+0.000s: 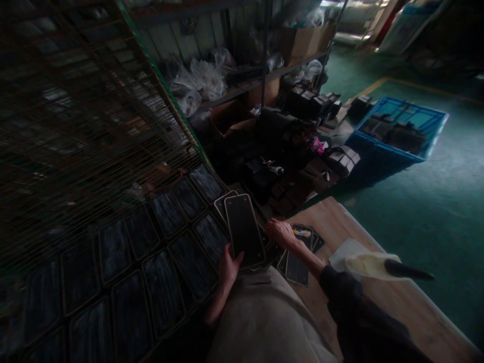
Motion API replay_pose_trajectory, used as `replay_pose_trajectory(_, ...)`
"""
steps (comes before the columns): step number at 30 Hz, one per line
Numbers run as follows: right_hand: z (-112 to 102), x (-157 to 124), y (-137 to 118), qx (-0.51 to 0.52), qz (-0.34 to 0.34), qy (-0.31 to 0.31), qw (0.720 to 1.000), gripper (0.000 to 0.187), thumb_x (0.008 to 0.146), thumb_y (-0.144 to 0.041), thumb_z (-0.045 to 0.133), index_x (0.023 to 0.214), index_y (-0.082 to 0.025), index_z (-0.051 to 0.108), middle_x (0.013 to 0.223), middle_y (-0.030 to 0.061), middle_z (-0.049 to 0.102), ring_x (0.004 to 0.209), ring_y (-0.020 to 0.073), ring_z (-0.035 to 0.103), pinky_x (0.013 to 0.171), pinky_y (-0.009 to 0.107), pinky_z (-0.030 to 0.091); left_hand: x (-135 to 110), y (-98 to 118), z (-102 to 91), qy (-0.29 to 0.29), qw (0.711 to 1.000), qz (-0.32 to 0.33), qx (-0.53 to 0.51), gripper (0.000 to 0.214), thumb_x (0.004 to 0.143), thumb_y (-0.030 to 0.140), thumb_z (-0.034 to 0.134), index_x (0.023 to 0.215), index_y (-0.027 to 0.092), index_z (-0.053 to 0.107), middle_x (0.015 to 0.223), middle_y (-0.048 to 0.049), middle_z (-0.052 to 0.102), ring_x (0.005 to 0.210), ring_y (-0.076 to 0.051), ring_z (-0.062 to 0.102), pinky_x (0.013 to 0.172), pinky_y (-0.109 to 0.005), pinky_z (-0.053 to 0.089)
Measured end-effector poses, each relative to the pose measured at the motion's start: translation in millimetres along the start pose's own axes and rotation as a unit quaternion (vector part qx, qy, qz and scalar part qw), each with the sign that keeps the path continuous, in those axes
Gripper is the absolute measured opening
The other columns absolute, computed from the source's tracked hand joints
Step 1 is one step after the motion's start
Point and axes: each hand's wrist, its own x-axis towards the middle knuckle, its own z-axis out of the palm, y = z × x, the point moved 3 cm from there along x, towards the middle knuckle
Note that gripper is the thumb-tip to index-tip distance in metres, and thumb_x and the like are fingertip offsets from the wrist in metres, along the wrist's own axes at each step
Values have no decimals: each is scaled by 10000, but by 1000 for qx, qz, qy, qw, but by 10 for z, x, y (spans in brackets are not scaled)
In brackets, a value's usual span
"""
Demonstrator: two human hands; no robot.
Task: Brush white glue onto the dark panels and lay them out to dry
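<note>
My left hand (pixel 229 266) is closed round the lower end of a stack of dark flat panels with pale rims (pixel 244 229), held upright over my lap. My right hand (pixel 280 233) reaches forward with curled fingers onto a loose pile of the same panels (pixel 298 267) lying on the wooden table (pixel 378 302). What its fingers hold is hidden. To my left, several panels (pixel 162 287) lie in rows on a wire rack (pixel 86 151).
A white cloth and a black-handled tool (pixel 381 267) lie on the table to the right. Beyond are dark boxes (pixel 313 103), a blue crate (pixel 401 128) on the green floor, and shelves with plastic bags (pixel 204 75).
</note>
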Motion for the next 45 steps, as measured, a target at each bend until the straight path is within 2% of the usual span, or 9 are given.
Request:
replay_pose_trajectory(4, 45, 73, 10, 3, 13, -6, 1000, 203, 936, -277, 468, 925, -182, 646, 947, 69, 663, 777, 161, 633, 577, 236, 337, 7, 351, -65, 43, 980, 140, 134, 502, 872, 375, 565, 1316, 155, 480, 1289, -178, 546, 1245, -310, 512, 996, -495, 460)
replay_pose_trajectory(8, 48, 110, 24, 16, 10, -16, 1000, 172, 917, -270, 499, 915, -186, 650, 920, 67, 686, 817, 165, 647, 601, 224, 360, 73, 608, 74, -44, 947, 237, 213, 420, 919, 284, 491, 1324, 179, 509, 1385, -146, 502, 1337, -281, 425, 1079, -477, 401)
replay_pose_trajectory(21, -93, -68, 248, 94, -26, 15, 995, 129, 901, -276, 553, 930, -196, 650, 887, 37, 685, 765, 144, 623, 604, 217, 350, 176, 701, 241, -111, 938, 228, 235, 358, 893, 244, 513, 1232, 168, 602, 1349, -150, 543, 1286, -297, 473, 1075, -507, 389)
replay_pose_trajectory(26, -262, -195, 256, 198, -73, 67, 975, 79, 883, -227, 581, 877, -190, 651, 809, 10, 662, 683, 117, 579, 607, 206, 351, 242, 934, 106, -106, 975, 174, 84, 309, 896, 315, 534, 1154, 193, 655, 1203, -120, 634, 1169, -264, 568, 1055, -473, 417)
replay_pose_trajectory(29, -345, -348, 112, 234, -108, 73, 963, 55, 883, -202, 585, 887, -189, 638, 825, 7, 653, 692, 110, 579, 609, 198, 360, 228, 1129, 109, -178, 974, 73, -117, 369, 897, 443, 524, 1119, 188, 672, 1030, -100, 702, 996, -238, 655, 928, -407, 511)
replay_pose_trajectory(34, -307, -622, -89, 303, -128, 85, 941, 120, 934, -263, 534, 896, -194, 625, 848, 13, 636, 722, 117, 593, 638, 206, 412, 57, 1257, 282, -280, 870, -194, -357, 543, 704, 595, 694, 974, 124, 678, 808, -87, 723, 720, -222, 693, 700, -366, 563)
replay_pose_trajectory(38, -240, -792, -91, 356, -109, 125, 920, 163, 952, -321, 509, 959, -212, 631, 896, 22, 635, 783, 131, 610, 685, 222, 449, -60, 1267, 322, -293, 814, -284, -414, 536, 539, 517, 837, 860, 128, 654, 740, -58, 689, 641, -168, 662, 624, -299, 535)
replay_pose_trajectory(41, -185, -938, 119, 380, -44, 183, 906, 228, 964, -377, 474, 1007, -215, 629, 909, 30, 650, 803, 143, 616, 717, 238, 463, -113, 1211, 251, -284, 820, -290, -405, 493, 549, 510, 825, 812, 146, 622, 660, -7, 624, 561, -124, 606, 543, -255, 487)
replay_pose_trajectory(45, 37, -1273, 791, 381, 137, 256, 878, 426, 953, -530, 403, 854, -190, 638, 780, 38, 675, 707, 170, 621, 638, 255, 451, -217, 886, 14, -242, 854, -272, -371, 444, 624, 547, 762, 750, 180, 547, 564, 55, 522, 448, -80, 485, 431, -215, 384)
